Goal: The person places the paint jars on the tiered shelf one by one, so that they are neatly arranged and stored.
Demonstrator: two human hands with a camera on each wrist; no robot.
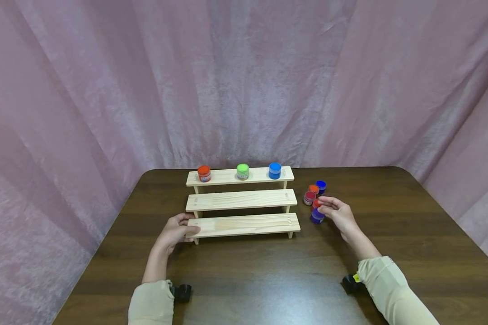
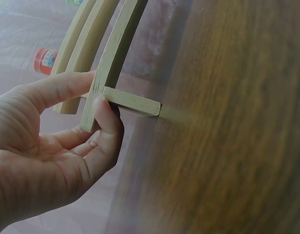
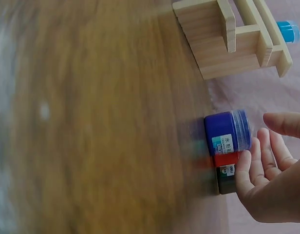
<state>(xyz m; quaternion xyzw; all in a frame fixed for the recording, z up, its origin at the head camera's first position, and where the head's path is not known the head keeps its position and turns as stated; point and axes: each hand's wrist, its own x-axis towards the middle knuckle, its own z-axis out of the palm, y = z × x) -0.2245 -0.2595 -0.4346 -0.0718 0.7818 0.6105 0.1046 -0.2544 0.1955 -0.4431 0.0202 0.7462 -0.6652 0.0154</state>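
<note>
A three-tier wooden stand [image 1: 244, 225] stands on the table. My left hand [image 1: 175, 232] grips the left end of its lowest step, with the thumb on top in the head view; the left wrist view shows fingers around the board's end [image 2: 94, 114] beside a leg. My right hand [image 1: 338, 215] is at a cluster of small paint jars, thumb and fingers apart. Nearest to it are a purple jar [image 3: 223, 134] and a red jar [image 1: 316, 204], partly hidden by the fingers. No jar is held between the fingers. Fingertips overlap the purple jar's lid edge; contact is unclear.
On the top step sit a red-orange jar [image 1: 204, 174], a green jar [image 1: 242, 172] and a blue jar [image 1: 274, 171]. Behind the purple jar stand a dark red jar [image 1: 309, 197], an orange jar [image 1: 313, 189] and a dark blue jar [image 1: 321, 187]. A pink curtain [image 1: 244, 90] hangs behind the table.
</note>
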